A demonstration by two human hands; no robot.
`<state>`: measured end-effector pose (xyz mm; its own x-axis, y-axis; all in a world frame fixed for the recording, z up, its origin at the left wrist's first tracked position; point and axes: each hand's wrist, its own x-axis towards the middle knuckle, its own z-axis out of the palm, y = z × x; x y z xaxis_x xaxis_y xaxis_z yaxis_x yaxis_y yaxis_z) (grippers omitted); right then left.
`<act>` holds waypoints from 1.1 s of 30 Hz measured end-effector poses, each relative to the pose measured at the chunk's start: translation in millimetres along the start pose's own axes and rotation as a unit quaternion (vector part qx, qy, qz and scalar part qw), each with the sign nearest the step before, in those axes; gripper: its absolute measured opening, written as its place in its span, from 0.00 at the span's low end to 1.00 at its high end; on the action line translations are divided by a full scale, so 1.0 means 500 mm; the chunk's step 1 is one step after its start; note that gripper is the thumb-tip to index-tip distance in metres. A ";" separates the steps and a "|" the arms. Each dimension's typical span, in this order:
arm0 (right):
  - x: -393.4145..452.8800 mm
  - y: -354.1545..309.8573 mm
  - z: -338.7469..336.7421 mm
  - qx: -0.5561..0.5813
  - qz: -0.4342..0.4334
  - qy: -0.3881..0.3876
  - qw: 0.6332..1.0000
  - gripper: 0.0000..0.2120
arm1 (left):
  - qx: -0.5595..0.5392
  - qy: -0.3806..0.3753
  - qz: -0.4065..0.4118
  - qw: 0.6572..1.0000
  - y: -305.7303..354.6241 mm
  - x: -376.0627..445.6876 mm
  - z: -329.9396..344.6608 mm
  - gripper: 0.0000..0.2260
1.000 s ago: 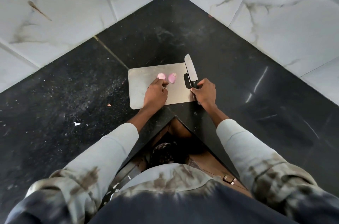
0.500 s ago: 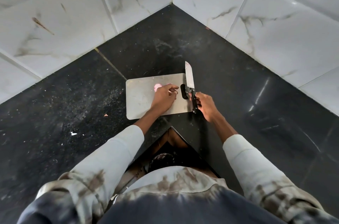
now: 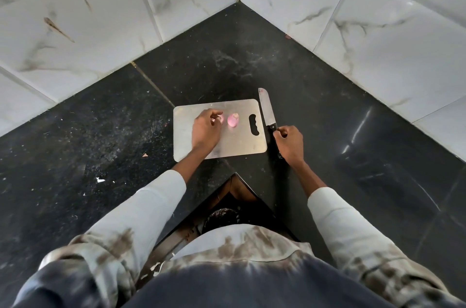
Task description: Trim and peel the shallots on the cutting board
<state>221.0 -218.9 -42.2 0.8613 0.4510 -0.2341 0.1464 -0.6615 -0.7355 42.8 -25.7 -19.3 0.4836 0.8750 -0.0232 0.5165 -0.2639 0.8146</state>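
— That cutting board (image 3: 234, 141), brushed metal?
— Looks it, dull and matt. The knife (image 3: 266, 112) blade is brighter steel, with a black handle.
— And the counter (image 3: 227, 65)?
— Polished black stone, speckled. Glossy marbled wall tiles (image 3: 378, 30), soft cloth sleeves (image 3: 151, 209)

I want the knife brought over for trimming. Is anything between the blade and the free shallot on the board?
Nothing visible. Between the knife and the free shallot lies only bare cutting board with its handle slot; the left hand sits beyond.

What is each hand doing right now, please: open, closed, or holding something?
Left hand: fingers curled over a shallot on the cutting board; a firm grip cannot be told.
Right hand: closed on the knife handle, beside the board.
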 end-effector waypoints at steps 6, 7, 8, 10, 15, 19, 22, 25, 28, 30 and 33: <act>-0.007 -0.003 -0.010 -0.056 -0.031 0.012 0.998 0.11 | 0.013 0.002 -0.014 1.000 -0.020 0.005 -0.015 0.10; -0.007 -0.008 -0.009 -0.057 -0.032 0.023 0.998 0.10 | 0.014 -0.003 -0.019 1.000 -0.020 0.005 -0.017 0.11; -0.009 -0.017 -0.006 -0.059 -0.038 0.038 0.997 0.09 | 0.017 -0.008 -0.022 1.000 -0.021 0.004 -0.018 0.11; -0.010 -0.041 0.008 -0.066 -0.072 0.064 0.993 0.09 | 0.026 -0.016 -0.022 0.999 -0.021 0.003 -0.019 0.13; -0.012 -0.131 0.078 -0.070 -0.169 -0.027 0.983 0.14 | 0.067 -0.053 -0.017 0.996 -0.032 0.008 -0.017 0.22; -0.005 -0.176 0.129 -0.094 -0.192 -0.090 0.973 0.25 | 0.108 -0.078 0.005 0.991 -0.034 0.017 -0.014 0.26; 0.000 -0.184 0.151 -0.128 -0.204 -0.127 0.962 0.30 | 0.141 -0.082 0.001 0.987 -0.032 0.027 -0.006 0.25; 0.001 -0.184 0.158 -0.146 -0.205 -0.123 0.960 0.25 | 0.146 -0.080 0.000 0.986 -0.038 0.033 -0.002 0.20; -0.001 -0.187 0.165 -0.147 -0.211 -0.118 0.959 0.19 | 0.136 -0.073 -0.003 0.988 -0.041 0.032 0.003 0.19; -0.002 -0.189 0.172 -0.145 -0.218 -0.125 0.957 0.17 | 0.134 -0.065 -0.011 0.989 -0.040 0.029 0.003 0.19; -0.004 -0.192 0.180 -0.135 -0.231 -0.117 0.956 0.15 | 0.147 -0.048 -0.020 0.988 -0.049 0.019 -0.010 0.19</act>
<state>161.4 -102.3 -28.5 0.5467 0.8331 -0.0836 0.6322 -0.4762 -0.6112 31.3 -8.8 -36.3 0.5167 0.8479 -0.1186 0.7127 -0.3492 0.6084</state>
